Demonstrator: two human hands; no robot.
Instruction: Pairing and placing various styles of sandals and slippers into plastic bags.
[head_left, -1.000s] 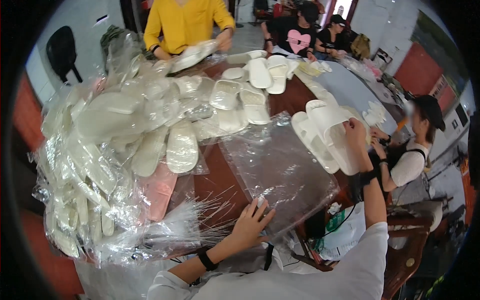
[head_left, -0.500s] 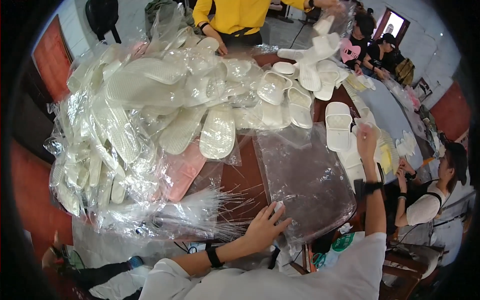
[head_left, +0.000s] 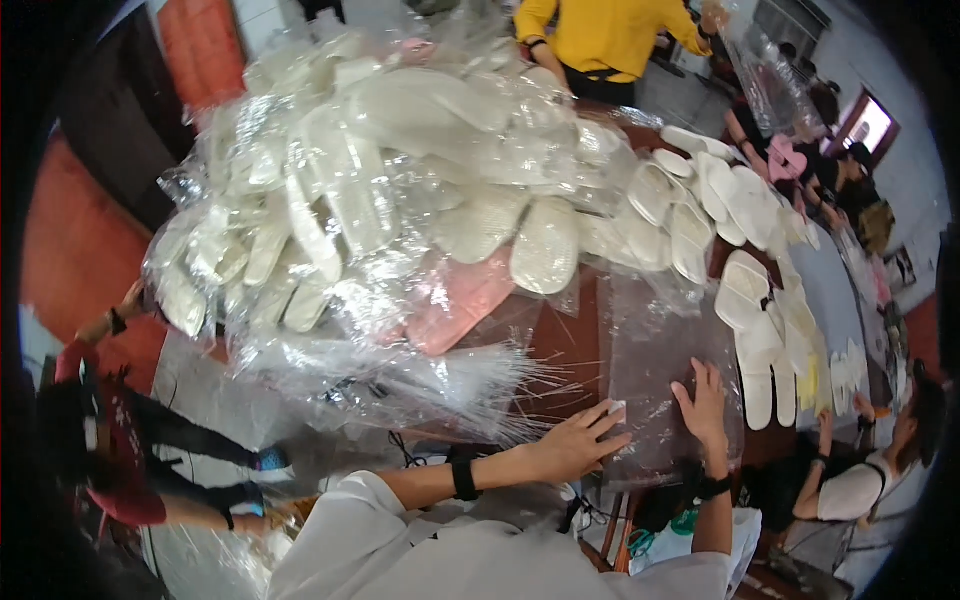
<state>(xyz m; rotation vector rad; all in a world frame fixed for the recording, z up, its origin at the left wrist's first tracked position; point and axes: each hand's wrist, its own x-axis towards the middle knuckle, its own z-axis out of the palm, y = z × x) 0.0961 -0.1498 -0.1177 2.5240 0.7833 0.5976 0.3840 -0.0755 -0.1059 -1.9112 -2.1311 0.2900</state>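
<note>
Right now, a clear plastic bag lies flat on the reddish-brown surface, in front of the person and slightly right of centre, and both hands are at it. The left hand reaches over the bag's near left edge, fingers partly extended and loosely spread; its thumb is hidden, so I cannot tell whether it pinches the film. A small white patch shows at one fingertip, whether worn or held being unclear. The right hand is open above the bag's right part, fingers apart and pointing away from the person, holding nothing visible; contact with the plastic is hard to judge. Just beyond it to the right lie white slippers, some overlapping. Left of the bag, a fan of thin pale strands points its loose ends toward it, with a pink slipper under plastic behind the strands. A large heap of bagged slippers fills the left and far side. Across the surface, a person in a yellow top holds up crumpled clear plastic. Green-handled scissors sit below the near edge.
</note>
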